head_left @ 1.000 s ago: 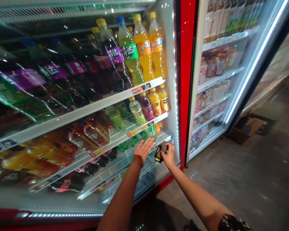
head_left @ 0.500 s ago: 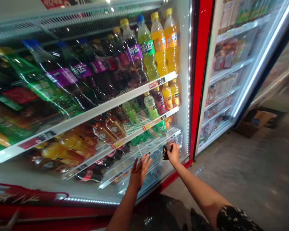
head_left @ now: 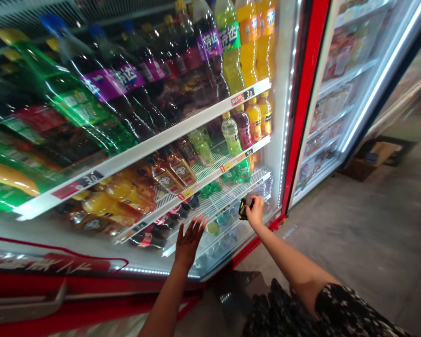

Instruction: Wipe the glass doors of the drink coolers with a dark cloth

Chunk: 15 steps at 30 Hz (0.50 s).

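My right hand grips a small black object with yellow edges; its kind is too blurred to make out. It is in front of the lower right shelves of a drinks cooler. To its left, my left hand is raised with fingers spread and nothing in it, before the lower wire shelf. Above the hands, small bottles of green juice drink and orange juice drink stand on a shelf. Brown-labelled bottles lie tilted further left.
Large dark soda bottles with purple labels and orange soda bottles fill the upper shelf. A red cooler frame separates a second lit cooler. A cardboard box sits on the grey floor at the right.
The view has shifted, so shelves and bottles appear higher and further right. My left hand appears further left in view, fingers still spread. The black object stays in my right hand.
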Available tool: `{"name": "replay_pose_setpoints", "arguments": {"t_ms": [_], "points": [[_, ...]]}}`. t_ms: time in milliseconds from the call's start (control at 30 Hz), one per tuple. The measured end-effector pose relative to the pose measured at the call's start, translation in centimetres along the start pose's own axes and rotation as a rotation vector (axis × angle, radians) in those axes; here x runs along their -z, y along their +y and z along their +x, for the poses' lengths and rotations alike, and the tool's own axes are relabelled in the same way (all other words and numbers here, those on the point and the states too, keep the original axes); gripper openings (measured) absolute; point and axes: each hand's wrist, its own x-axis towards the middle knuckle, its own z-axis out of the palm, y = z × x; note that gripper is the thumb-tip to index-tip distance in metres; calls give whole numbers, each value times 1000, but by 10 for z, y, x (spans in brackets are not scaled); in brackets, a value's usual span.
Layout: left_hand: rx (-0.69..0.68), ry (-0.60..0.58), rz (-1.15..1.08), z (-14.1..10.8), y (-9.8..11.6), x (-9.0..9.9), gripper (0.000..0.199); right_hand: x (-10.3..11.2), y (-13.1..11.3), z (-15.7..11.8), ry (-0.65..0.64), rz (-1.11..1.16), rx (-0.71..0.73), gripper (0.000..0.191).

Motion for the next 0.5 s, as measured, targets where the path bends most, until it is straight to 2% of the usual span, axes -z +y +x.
{"name": "replay_pose_setpoints", "arguments": {"t_ms": [133, 200, 300, 400, 500], "points": [[-47, -10, -3, -2, -11, -5, 70, -8, -12, 8, 73, -6, 5, 42], [-66, -13, -1, -3, -15, -10, 69, -17, -25, -3, 38, 11, 67, 42], [-79, -22, -5, -4, -16, -15, 68, -26, -37, -34, -61, 35, 160, 39], [-72, -64, -14, -5, -13, -17, 76, -25, -31, -54, -111, 37, 174, 36], [-45, -98, -18, -7, -8, -17, 89, -20, -24, -46, -54, 14, 129, 36]]}}
